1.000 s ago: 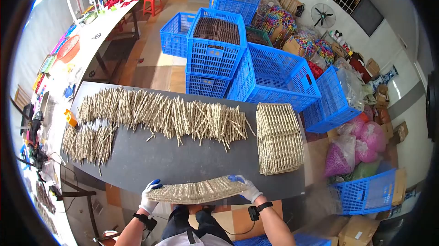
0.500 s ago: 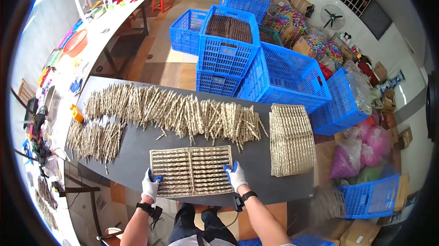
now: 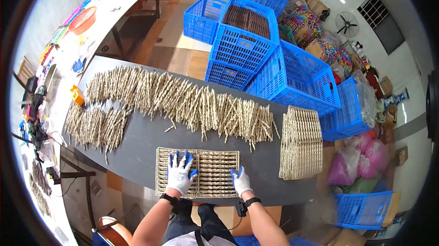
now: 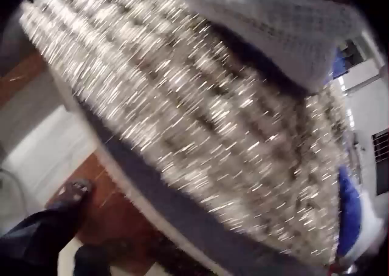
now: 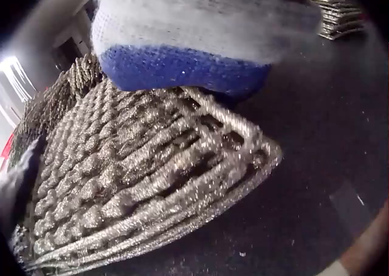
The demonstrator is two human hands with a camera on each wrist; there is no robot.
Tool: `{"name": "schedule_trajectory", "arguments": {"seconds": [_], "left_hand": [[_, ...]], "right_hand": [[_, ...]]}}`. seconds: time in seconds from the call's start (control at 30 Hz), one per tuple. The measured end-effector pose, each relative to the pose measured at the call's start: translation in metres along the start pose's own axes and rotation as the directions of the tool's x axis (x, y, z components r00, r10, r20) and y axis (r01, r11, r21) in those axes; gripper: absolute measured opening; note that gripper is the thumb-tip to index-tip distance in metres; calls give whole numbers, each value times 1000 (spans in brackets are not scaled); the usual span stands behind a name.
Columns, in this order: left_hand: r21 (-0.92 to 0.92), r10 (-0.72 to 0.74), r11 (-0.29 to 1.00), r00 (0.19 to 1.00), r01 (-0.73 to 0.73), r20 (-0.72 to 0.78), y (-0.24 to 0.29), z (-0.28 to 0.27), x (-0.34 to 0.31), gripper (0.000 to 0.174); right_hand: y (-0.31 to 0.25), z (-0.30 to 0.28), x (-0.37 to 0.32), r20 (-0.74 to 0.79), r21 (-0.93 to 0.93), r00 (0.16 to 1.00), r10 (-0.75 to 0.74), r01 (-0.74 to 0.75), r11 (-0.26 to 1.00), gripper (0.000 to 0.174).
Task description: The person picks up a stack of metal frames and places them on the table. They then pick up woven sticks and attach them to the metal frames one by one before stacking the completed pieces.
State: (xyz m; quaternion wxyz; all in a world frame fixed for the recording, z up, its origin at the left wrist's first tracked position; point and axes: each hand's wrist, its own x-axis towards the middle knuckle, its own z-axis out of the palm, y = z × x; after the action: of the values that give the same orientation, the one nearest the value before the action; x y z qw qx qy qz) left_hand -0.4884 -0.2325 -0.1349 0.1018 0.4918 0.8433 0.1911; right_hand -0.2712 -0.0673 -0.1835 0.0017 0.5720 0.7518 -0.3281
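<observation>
A stack of glittery gold sheets (image 3: 219, 173), made of rows of knobbly twisted sticks joined in a frame, lies at the table's front edge. Gloved in white with blue fingertips, my left hand (image 3: 179, 177) rests on the left half of the top sheet, fingers spread. At the right edge my right hand (image 3: 241, 182) grips the stack, its thumb over the top. The right wrist view shows the right glove (image 5: 182, 51) against the edge near a corner of the stack. Glittery sticks (image 4: 182, 106) fill most of the blurred left wrist view.
Loose gold sticks (image 3: 196, 104) lie in a long row across the table's back, with a smaller heap (image 3: 98, 127) at left. Another pile of sheets (image 3: 302, 143) sits at right. Blue crates (image 3: 249, 47) stand beyond the dark table (image 3: 141, 163). An orange-yellow object (image 3: 77, 95) is at far left.
The stack was tilted up between both hands, then lowered face-up onto the table. My left hand has moved from its left edge onto its top, fingers spreading; the right stays at the right edge.
</observation>
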Motion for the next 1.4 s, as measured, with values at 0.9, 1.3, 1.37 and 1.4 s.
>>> {"name": "schedule_trajectory", "arguments": {"seconds": [0.9,1.3,1.37,1.4], "left_hand": [[20,-111,994,994,112,-22,5,21,0,55],[13,-88,996,995,89,-39,4,21,4,52],[-17,-82,997,996,81,-43,2,23,0,52],[3,-80,997,996,80,-37,3,21,1,52]], "right_hand": [[-17,1,-8,-42,-79,990,135,-138,987,48],[-2,12,-21,-64,-142,991,114,-122,982,42],[-5,10,-32,-63,-116,989,131,-138,984,39],[-8,6,-22,-73,-52,991,114,-118,992,40]]}}
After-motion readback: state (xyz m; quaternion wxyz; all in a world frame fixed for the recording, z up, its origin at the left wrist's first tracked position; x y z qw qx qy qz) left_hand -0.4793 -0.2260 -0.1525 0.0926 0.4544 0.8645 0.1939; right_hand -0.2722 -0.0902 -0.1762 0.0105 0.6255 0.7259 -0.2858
